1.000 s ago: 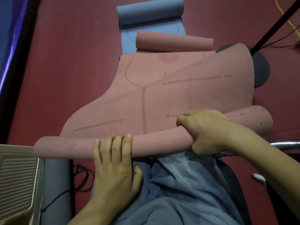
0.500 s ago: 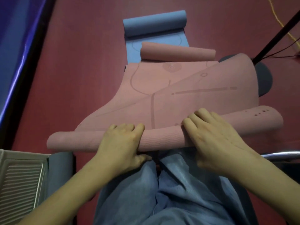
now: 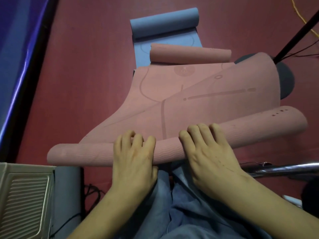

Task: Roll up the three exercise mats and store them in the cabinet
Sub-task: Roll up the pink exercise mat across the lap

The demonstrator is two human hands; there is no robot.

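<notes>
A pink exercise mat [image 3: 198, 100] lies on the red floor in front of me, its near end wound into a roll [image 3: 82, 156] across my lap. My left hand [image 3: 134, 157] grips the roll left of centre, fingers curled over its top. My right hand [image 3: 205, 149] presses on the roll right of centre with fingers laid fairly straight over it. The roll's right part [image 3: 267, 125] is thicker and lifted. At the far end sits a small pink curl [image 3: 189, 54]. Behind it a blue mat [image 3: 139, 54] lies flat with its far end rolled [image 3: 164, 23].
A grey-blue cylinder [image 3: 67, 190] stands beside an off-white ribbed panel [image 3: 25, 200] at lower left, with black cables [image 3: 93, 190] near it. A chrome tube [image 3: 284, 169] crosses at right. A black stand with round base [image 3: 286, 80] and a yellow cable [image 3: 303, 19] are far right.
My left hand went from lying flat under the roll to curling over its top. My right hand loosened from a grip to fingers laid over the roll, which turned forward.
</notes>
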